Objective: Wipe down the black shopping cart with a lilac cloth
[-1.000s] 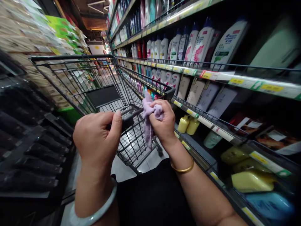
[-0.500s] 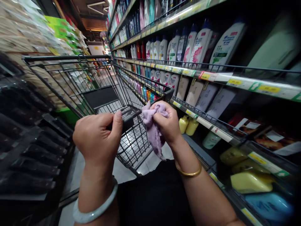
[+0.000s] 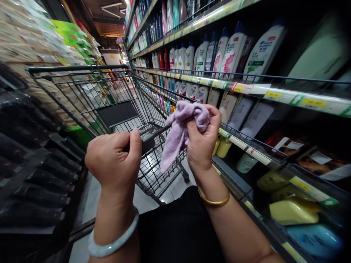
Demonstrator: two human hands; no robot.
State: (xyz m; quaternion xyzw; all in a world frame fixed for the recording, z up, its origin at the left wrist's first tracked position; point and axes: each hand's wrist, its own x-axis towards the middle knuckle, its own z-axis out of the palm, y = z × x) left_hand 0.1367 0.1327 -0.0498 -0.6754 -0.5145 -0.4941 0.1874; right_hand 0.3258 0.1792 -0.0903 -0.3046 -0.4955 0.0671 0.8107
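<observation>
My left hand (image 3: pixel 112 157) is wrapped round the handle (image 3: pixel 148 140) of a dark wire shopping cart (image 3: pixel 115 113), its thumb on top of the bar. A pale jade-like bangle circles that wrist. In my right hand (image 3: pixel 204 140) a bunched purple cloth (image 3: pixel 185 124) is gripped, with one end hanging down toward the left. This hand is raised just above and beside the cart's near rim, a gold bangle on its wrist. The cart's basket shows only bare wire mesh where I can see in.
On the right, shelves hold rows of shampoo bottles (image 3: pixel 231 51), boxes (image 3: pixel 241 113) and yellow bottles (image 3: pixel 293 212), with price rails (image 3: pixel 304 100) along their edges. Stacked packages (image 3: pixel 22 40) line the left, above dark racked items (image 3: pixel 41 182). An aisle runs ahead.
My right hand has lifted and turned slightly, moving up and to the right with the purple cloth, whose hanging end now swings left. My left hand stays on the cart handle.
</observation>
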